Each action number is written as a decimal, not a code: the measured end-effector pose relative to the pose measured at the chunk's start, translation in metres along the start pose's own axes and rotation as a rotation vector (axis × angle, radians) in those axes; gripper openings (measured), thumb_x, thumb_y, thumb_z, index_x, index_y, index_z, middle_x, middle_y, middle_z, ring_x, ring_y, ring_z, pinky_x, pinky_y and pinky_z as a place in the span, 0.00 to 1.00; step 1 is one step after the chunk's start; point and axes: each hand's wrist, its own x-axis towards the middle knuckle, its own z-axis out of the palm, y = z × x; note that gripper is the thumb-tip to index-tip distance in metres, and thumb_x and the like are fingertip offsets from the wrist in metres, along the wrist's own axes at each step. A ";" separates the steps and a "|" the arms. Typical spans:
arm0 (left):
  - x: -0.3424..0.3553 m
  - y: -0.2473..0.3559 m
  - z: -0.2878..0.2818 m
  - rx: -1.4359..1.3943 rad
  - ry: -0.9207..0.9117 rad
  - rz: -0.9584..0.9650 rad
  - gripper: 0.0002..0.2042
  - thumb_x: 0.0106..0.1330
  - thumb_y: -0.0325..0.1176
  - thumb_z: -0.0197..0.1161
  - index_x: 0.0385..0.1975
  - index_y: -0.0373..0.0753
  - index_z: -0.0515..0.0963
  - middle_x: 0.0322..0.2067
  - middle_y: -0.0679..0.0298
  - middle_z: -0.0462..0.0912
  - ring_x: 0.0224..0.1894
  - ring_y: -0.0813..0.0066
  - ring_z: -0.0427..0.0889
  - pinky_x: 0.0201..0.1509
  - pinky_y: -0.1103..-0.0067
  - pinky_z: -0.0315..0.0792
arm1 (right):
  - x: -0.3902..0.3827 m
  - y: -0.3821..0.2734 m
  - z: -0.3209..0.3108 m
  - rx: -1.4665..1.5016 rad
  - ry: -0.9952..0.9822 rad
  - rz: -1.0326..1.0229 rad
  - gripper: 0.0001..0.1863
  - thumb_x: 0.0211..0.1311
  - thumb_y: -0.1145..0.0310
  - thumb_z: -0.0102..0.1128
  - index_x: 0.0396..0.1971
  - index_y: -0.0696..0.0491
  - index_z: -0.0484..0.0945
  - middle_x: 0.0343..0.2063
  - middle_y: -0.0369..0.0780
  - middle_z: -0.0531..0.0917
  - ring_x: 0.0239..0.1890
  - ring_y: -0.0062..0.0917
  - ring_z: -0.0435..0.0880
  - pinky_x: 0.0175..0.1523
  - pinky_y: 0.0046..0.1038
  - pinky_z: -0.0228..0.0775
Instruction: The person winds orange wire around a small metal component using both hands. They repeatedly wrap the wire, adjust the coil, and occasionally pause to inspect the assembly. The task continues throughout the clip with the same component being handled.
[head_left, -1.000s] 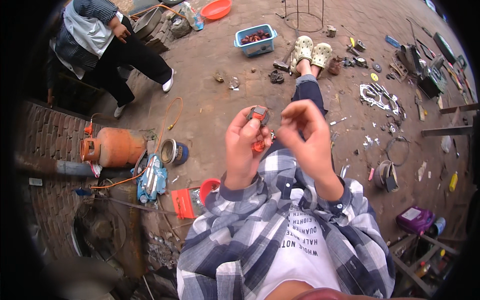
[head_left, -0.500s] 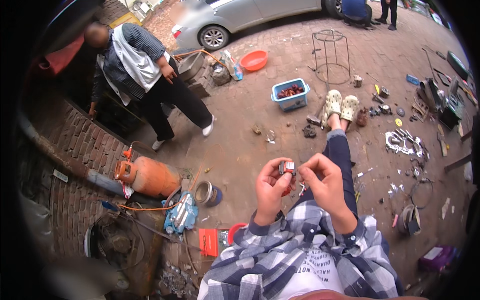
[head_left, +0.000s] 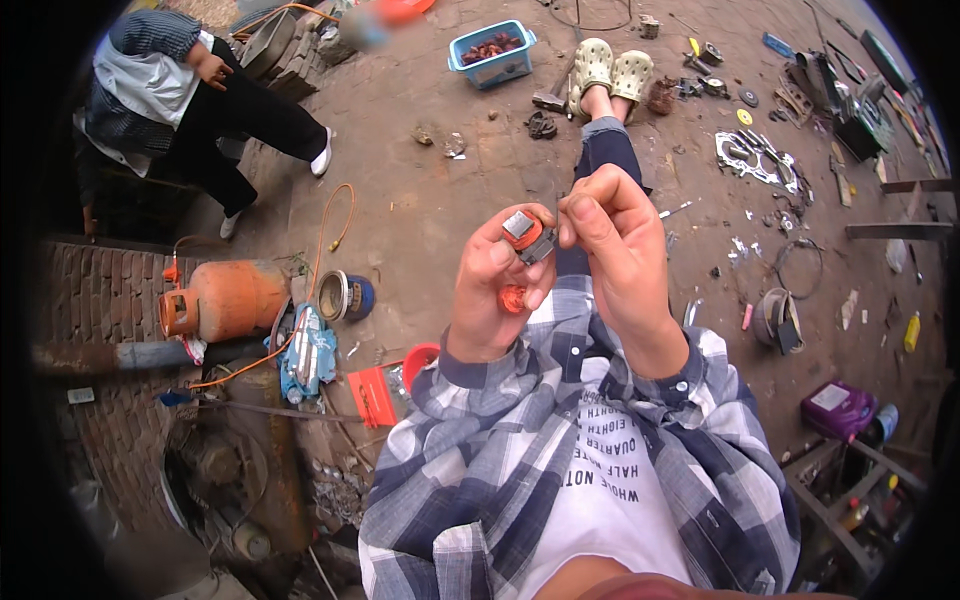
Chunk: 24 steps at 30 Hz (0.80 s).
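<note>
My left hand (head_left: 482, 300) is closed around a small part with an orange-red body and a grey-black block (head_left: 538, 246), lifted in front of my lap. A second orange-red round piece (head_left: 511, 298) sits lower in the same hand, and I cannot tell whether the two are joined. Close beside the part, my right hand (head_left: 625, 255) has thumb and forefinger pinched together. Something thin and dark shows near those fingertips, too small to name.
Left stand an orange gas cylinder (head_left: 240, 299), its hose, and a dark bucket (head_left: 347, 296). A blue tub (head_left: 492, 56) of reddish-brown things is ahead. A metal gasket (head_left: 757, 158) and scattered parts lie right, with a purple jug (head_left: 838, 408). Someone in black trousers (head_left: 255, 110) stands far left.
The view has tilted downward, so the ground things sit higher in the picture. The small part has turned in my left hand, showing more orange-red. My right hand remains pinched beside it.
</note>
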 end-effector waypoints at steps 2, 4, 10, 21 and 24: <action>0.000 0.001 -0.001 0.073 0.013 0.027 0.22 0.58 0.42 0.59 0.45 0.30 0.71 0.22 0.64 0.72 0.15 0.81 0.70 0.17 0.88 0.62 | 0.002 -0.002 0.001 -0.006 0.011 0.011 0.08 0.64 0.69 0.55 0.28 0.56 0.71 0.23 0.33 0.76 0.29 0.13 0.75 0.38 0.17 0.67; -0.001 0.002 -0.002 0.144 0.033 0.058 0.21 0.57 0.40 0.60 0.46 0.31 0.71 0.22 0.64 0.72 0.16 0.80 0.71 0.18 0.87 0.63 | 0.002 0.001 0.000 -0.014 0.028 0.025 0.08 0.64 0.69 0.55 0.29 0.56 0.71 0.23 0.33 0.76 0.29 0.13 0.75 0.38 0.17 0.67; -0.002 0.000 0.005 0.639 0.218 0.311 0.17 0.55 0.22 0.60 0.47 0.31 0.72 0.33 0.64 0.73 0.27 0.79 0.77 0.23 0.88 0.68 | 0.006 0.001 0.000 -0.052 0.147 0.045 0.07 0.64 0.69 0.56 0.31 0.57 0.73 0.24 0.33 0.77 0.28 0.12 0.74 0.37 0.16 0.65; 0.000 0.000 -0.005 1.008 0.363 0.630 0.19 0.50 0.17 0.62 0.44 0.35 0.72 0.47 0.61 0.74 0.31 0.84 0.78 0.26 0.90 0.67 | 0.002 -0.002 0.003 -0.844 -0.004 -0.399 0.18 0.41 0.73 0.70 0.36 0.55 0.76 0.30 0.36 0.76 0.30 0.22 0.71 0.35 0.22 0.64; -0.005 0.004 -0.006 1.127 0.354 0.635 0.20 0.51 0.16 0.62 0.45 0.35 0.71 0.47 0.60 0.73 0.32 0.84 0.78 0.28 0.90 0.68 | 0.006 0.006 0.000 -1.057 -0.079 -0.546 0.13 0.41 0.75 0.69 0.30 0.54 0.78 0.27 0.37 0.77 0.30 0.28 0.70 0.36 0.26 0.63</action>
